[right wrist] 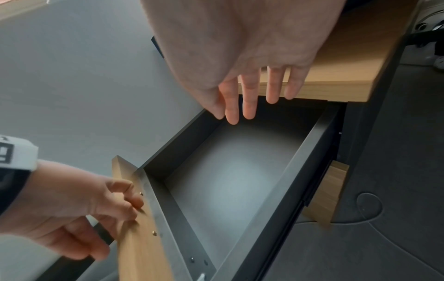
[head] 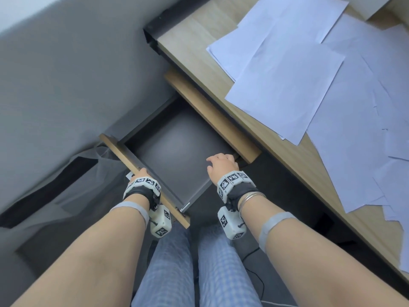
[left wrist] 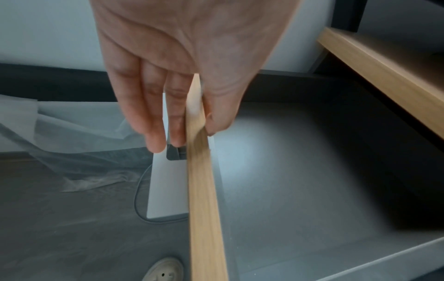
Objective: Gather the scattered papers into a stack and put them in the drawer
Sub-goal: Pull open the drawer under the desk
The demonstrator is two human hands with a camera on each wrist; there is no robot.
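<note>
Wood-grain front panel [head: 124, 152] of the dark grey pull-out drawer [head: 174, 156] stands pulled out from under the light wood desk [head: 194, 29]; drawer interior shows only its bare grey floor. Left hand [head: 139, 173] grasps the top edge of the panel: in the left wrist view the fingers [left wrist: 153, 117] lie down the outer face and the thumb on the inner face, pinching the board between them. Right hand [head: 221, 163] hovers over the drawer's 3 o'clock side, near its rim; the right wrist view shows its 4 fingers [right wrist: 248, 95] straight and slightly spread, released, holding nothing. Contact with the drawer wall cannot be told.

White paper sheets [head: 287, 80] lie scattered and overlapping on the desk top, at 1 to 3 o'clock from the drawer, well apart from both hands; some sheets overhang the desk's near edge. Blue checked trousers [head: 221, 262] show at 6 o'clock. Dark floor [right wrist: 384, 247] lies under the drawer.
</note>
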